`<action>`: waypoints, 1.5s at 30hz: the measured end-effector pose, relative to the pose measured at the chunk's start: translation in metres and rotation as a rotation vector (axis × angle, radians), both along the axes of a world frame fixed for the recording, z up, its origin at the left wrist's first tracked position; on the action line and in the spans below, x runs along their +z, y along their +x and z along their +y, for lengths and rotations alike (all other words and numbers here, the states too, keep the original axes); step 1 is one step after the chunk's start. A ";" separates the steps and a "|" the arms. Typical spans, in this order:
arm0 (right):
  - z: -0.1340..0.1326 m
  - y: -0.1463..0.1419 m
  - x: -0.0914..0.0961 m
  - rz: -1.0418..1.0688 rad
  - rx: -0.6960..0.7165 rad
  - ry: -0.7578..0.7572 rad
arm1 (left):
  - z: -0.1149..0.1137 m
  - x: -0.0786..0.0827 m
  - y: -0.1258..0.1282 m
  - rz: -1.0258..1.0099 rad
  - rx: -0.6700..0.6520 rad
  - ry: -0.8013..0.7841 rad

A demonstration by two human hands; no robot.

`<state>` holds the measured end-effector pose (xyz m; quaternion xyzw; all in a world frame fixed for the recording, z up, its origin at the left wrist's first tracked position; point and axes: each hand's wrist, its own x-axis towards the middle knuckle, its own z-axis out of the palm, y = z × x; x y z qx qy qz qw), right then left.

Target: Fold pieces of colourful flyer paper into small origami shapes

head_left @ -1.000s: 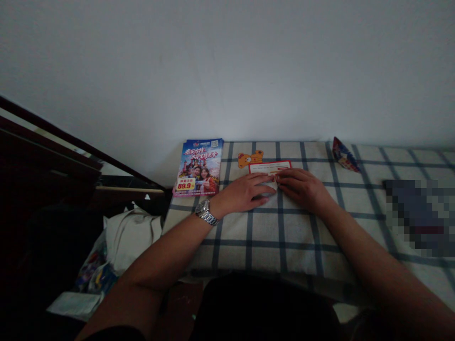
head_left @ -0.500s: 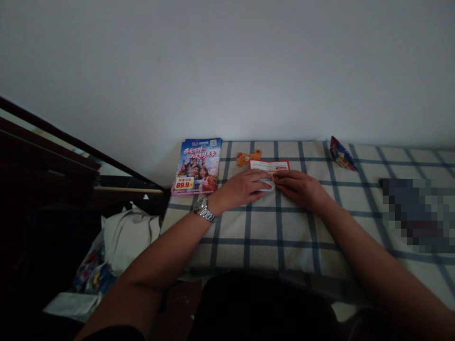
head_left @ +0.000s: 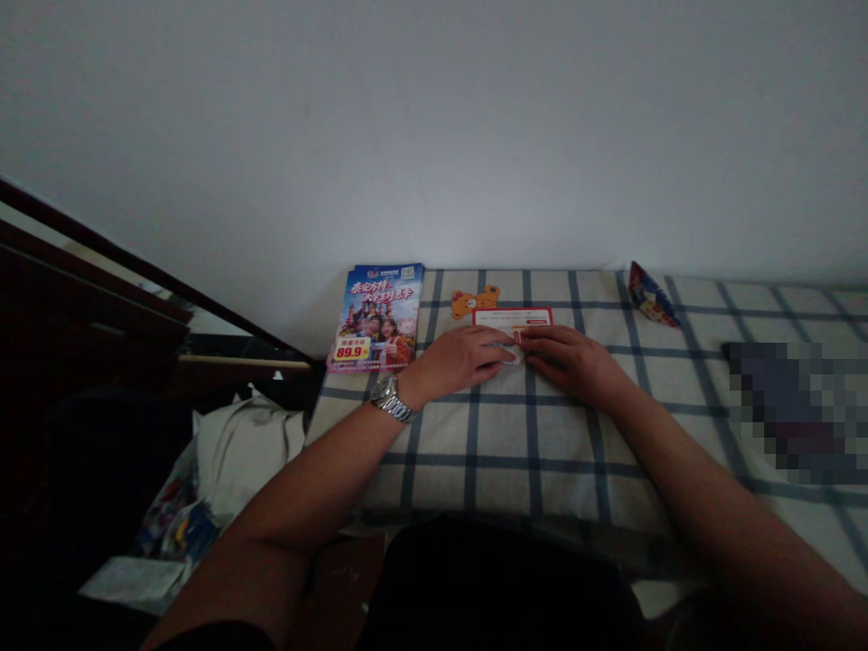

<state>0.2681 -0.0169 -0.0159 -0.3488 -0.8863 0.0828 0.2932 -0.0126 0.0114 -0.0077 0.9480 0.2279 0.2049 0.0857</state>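
Note:
A small leaflet (head_left: 503,317) with a red border and white middle lies on the checked cloth, partly hidden under my fingers. My left hand (head_left: 461,360), a metal watch on its wrist, has its fingertips on the leaflet's near left part. From the other side my right hand (head_left: 573,362) pinches the near right part, fingers together. The two sets of fingertips almost meet. Between them a pale bit of the paper's near edge shows, seemingly bent up; its exact shape is hidden. An orange bear figure (head_left: 475,301) is just behind the leaflet.
A stack of colourful flyers (head_left: 372,312) lies left on the checked cloth (head_left: 502,443). A folded printed paper (head_left: 651,297) stands at the back right, before a blurred dark object (head_left: 790,398). A white bag (head_left: 250,448) sits below left. The wall closes off the back.
My fingers have shifted very slightly on the leaflet, and its far part lies a bit flatter. The pale near part between my hands shows less. Everything else stays put.

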 end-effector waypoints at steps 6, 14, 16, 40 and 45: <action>-0.001 -0.001 0.001 -0.014 0.016 0.029 | -0.001 0.002 0.003 -0.017 0.033 -0.012; -0.002 -0.002 -0.001 -0.070 0.043 0.049 | -0.002 -0.001 0.006 -0.041 0.109 -0.041; -0.002 -0.002 -0.001 -0.073 0.055 0.037 | -0.003 -0.001 0.007 -0.064 0.122 -0.048; -0.007 -0.003 0.004 -0.129 0.118 0.015 | -0.004 -0.002 0.010 -0.177 0.223 -0.108; -0.007 -0.004 0.004 -0.140 0.123 0.027 | -0.003 -0.002 0.010 -0.171 0.239 -0.069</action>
